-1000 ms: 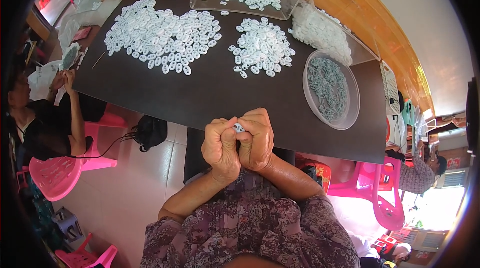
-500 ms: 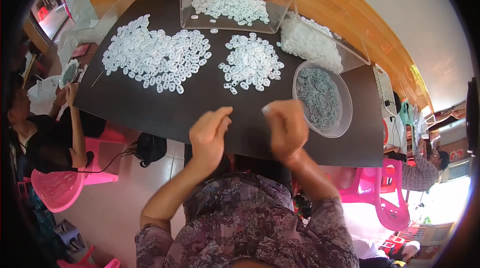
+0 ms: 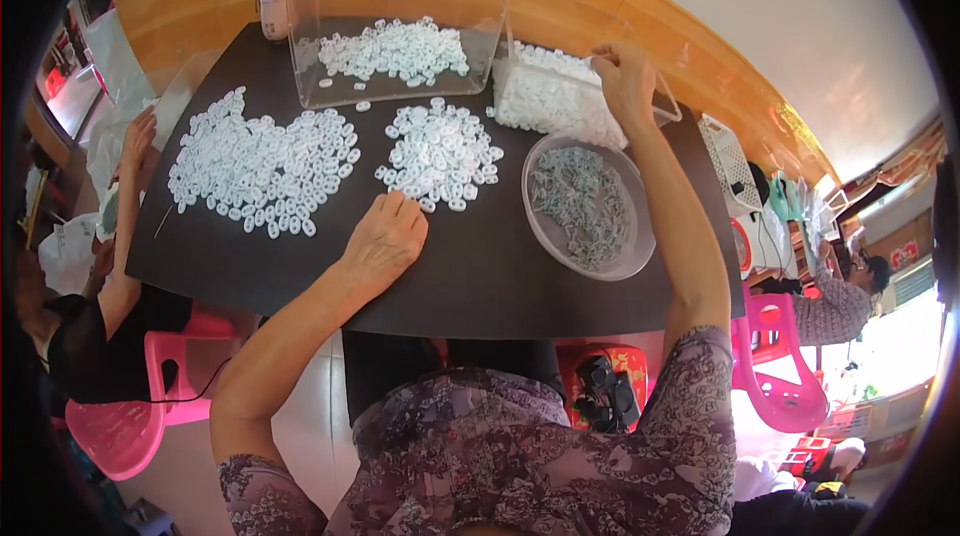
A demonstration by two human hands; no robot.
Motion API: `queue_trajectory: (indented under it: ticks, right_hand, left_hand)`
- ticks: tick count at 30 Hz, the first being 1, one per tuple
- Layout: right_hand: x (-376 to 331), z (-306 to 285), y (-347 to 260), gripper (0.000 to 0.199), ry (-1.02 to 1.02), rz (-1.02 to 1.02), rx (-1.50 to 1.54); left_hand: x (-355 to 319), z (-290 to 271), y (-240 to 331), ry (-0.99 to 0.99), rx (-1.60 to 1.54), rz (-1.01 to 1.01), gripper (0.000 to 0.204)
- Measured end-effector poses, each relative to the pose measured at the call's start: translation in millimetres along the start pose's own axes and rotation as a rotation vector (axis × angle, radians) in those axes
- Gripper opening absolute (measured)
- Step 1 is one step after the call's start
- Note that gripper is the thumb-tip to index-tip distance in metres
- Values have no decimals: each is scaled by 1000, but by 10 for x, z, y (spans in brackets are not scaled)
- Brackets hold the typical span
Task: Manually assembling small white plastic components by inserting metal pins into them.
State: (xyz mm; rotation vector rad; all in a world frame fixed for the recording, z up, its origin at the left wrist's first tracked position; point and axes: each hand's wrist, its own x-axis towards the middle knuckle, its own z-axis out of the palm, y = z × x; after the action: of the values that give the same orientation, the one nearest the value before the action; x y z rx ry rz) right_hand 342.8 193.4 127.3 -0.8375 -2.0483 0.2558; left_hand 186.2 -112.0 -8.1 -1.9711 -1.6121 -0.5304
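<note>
Shirt [image 3: 480,446]: purple and patterned, on the wearer, below the table's near edge.
Red stool [image 3: 632,361]: under the near edge, a black object [image 3: 604,396] lying on it.
Dark table [image 3: 470,281]: bears 2 loose heaps, 1 round tub and 2 clear boxes.
Left hand [image 3: 388,239]: palm down, fingers curled and bunched at the near edge of the small heap; whether they pinch a piece, I cannot tell.
Round tub [image 3: 648,231]: clear, at the right, holding a tangle of grey-green pieces [image 3: 583,206].
Small heap [image 3: 440,151]: white ovals with 2 holes each, mid-table, just beyond the left hand.
Large heap [image 3: 262,161]: similar white ovals, spread wide at the left.
Right hand [image 3: 627,86]: reaching past the tub, over the right end of the low box, fingers drawn close together; their hold is too small to tell.
Low box [image 3: 668,108]: clear, behind the tub, full of white pieces [image 3: 550,96].
Tall box [image 3: 293,46]: clear, farther back, with white ovals [image 3: 395,49] scattered inside.
Pale bottle [image 3: 272,8]: at the rear left corner.
Wall panelling [image 3: 590,1]: orange wood, behind everything on the table.
</note>
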Motion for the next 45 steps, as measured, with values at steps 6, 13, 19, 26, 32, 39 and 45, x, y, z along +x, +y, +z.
queue_trajectory:
  ticks: [6, 13, 19, 26, 32, 39, 45]
  right_hand:
    - [-364, 40, -179, 14, 114, -324, -119]
    - [-1265, -195, -10, 9, -426, -308, 2]
    - [-1584, -73, 139, 8, -486, -336, 44]
    - [-1600, 83, 83, 10, -510, -527, -72]
    - [-1575, 26, 79, 7, -507, -604, -115]
    - [-1604, -309, -142, 7, -539, 62, 202]
    - [-1789, -424, -650, 11, -597, 238, 598]
  left_hand:
    - [120, -96, 0, -64, -40, -38, 11]
    - [5, -278, 141, -44, -180, -142, 19]
    - [-72, -468, 456, 121, -556, -475, 11]
    - [-178, -507, 691, 136, -1041, -908, 7]
    - [-194, -492, 754, 181, -1459, -1210, 13]
    - [-139, -486, 762, 264, -1733, -1294, 14]
    - [-38, -516, 749, 337, -2008, -1323, 13]
